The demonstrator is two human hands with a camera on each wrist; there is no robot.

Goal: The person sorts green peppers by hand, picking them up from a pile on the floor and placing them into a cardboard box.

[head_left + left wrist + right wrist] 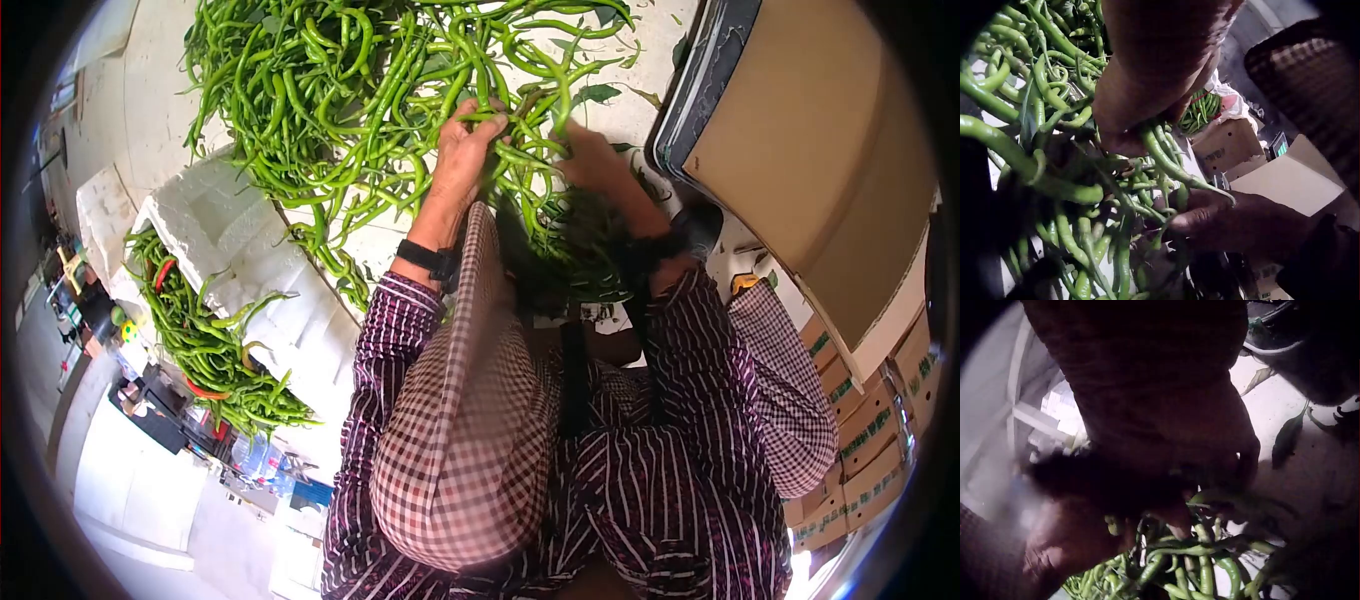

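Long green chili peppers (400, 90) lie in a wide heap on a pale surface. At the heap's near edge my left hand (462, 155) holds a few green chili peppers, thumb across them. In the left wrist view, one curved chili pepper (1169, 161) sticks out below that hand (1154, 81). My right hand (600, 170), blurred in the head view, is low among the peppers just right of the left one. Its thumb and fingers (1194, 219) are right at several thin stems and peppers; I cannot tell whether it grips one.
A white foam box (210, 215) stands at the left, with more green and a few red chili peppers (190, 330) beside it. At the right is a large brown cardboard piece (790, 130). Loose leaves (597, 94) lie near the heap. Stacked cartons (870, 430) stand behind.
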